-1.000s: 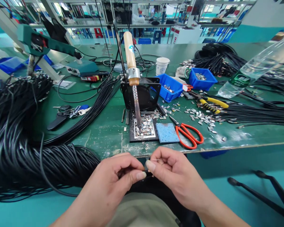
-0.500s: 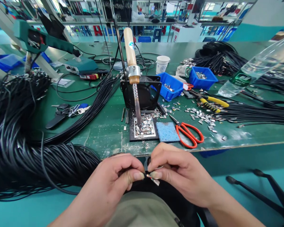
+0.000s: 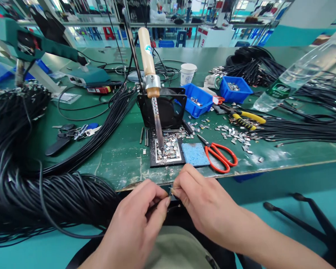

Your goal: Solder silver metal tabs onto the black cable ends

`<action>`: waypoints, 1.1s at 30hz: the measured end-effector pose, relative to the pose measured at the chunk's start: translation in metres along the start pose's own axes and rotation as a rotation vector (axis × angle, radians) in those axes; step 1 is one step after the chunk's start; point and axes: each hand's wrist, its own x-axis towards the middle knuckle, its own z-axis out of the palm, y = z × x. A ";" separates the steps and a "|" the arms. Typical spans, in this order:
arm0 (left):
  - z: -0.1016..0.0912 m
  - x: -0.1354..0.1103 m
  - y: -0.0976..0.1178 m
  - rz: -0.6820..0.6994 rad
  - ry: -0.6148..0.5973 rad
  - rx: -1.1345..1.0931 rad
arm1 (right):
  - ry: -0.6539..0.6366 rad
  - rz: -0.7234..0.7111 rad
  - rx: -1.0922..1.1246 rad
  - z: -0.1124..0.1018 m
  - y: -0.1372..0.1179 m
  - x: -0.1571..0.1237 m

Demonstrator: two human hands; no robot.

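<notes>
Just off the bench's front edge, my left hand (image 3: 141,211) pinches a thin black cable near its end (image 3: 169,194), between thumb and forefinger. Fingers of my right hand (image 3: 205,201) are closed on the fine wires at that same end, and the two hands almost touch. The small metal connector there is mostly hidden by my right fingers. Beyond my hands, a wooden-handled soldering iron (image 3: 149,63) points tip-down at a framed pad (image 3: 151,160) of small metal connector pieces (image 3: 170,147). Beside it lie a blue sponge (image 3: 195,154) and red-handled scissors (image 3: 223,158).
A thick bundle of black cables (image 3: 72,201) hangs over the edge at left. Behind stand a black fan (image 3: 162,110), blue bins (image 3: 199,102), a paper cup (image 3: 187,73) and a tilted water bottle (image 3: 299,76). Yellow-handled pliers (image 3: 250,117) lie at right, near more cables.
Both hands have risen slightly, still together at the cable end. My right hand has turned, and the metal connector that showed below its thumb is now mostly covered. The view has shifted right.
</notes>
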 end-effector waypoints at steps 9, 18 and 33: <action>-0.004 -0.001 0.000 -0.027 0.024 -0.132 | 0.251 0.236 0.492 0.006 -0.004 -0.001; -0.010 0.001 -0.001 -0.019 -0.009 -0.136 | 0.129 -0.146 0.138 -0.006 0.014 -0.014; -0.009 0.000 -0.005 0.016 -0.054 -0.090 | -0.001 -0.316 -0.092 -0.015 0.012 -0.005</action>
